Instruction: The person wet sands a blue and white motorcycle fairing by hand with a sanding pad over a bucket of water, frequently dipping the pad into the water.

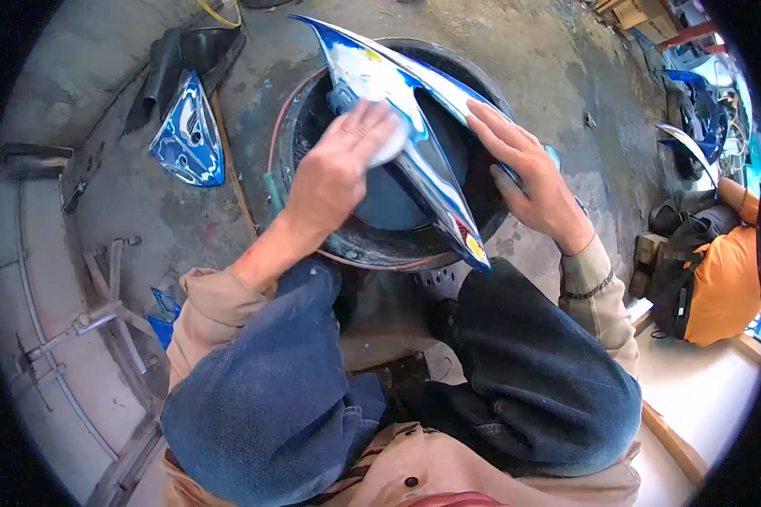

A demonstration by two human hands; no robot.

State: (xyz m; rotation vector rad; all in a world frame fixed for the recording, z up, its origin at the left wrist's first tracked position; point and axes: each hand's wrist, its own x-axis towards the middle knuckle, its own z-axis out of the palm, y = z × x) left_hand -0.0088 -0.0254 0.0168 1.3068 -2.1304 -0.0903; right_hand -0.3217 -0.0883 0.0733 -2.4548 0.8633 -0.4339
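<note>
Over concrete (558, 76), above a tub (380, 255), a panel (368, 78) is steadied by the half-open right hand (533, 176) and apparently rubbed with a pad (391, 147) under the curled left hand (334, 169); even pressure seems needed next.

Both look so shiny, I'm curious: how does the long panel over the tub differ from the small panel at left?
The long panel splits into two arms; the small panel is roughly triangular. The long panel is over the black tub, the small panel off to its left. The long panel has red and yellow marks; the small panel has dark round spots. Both are glossy blue and white.
</note>
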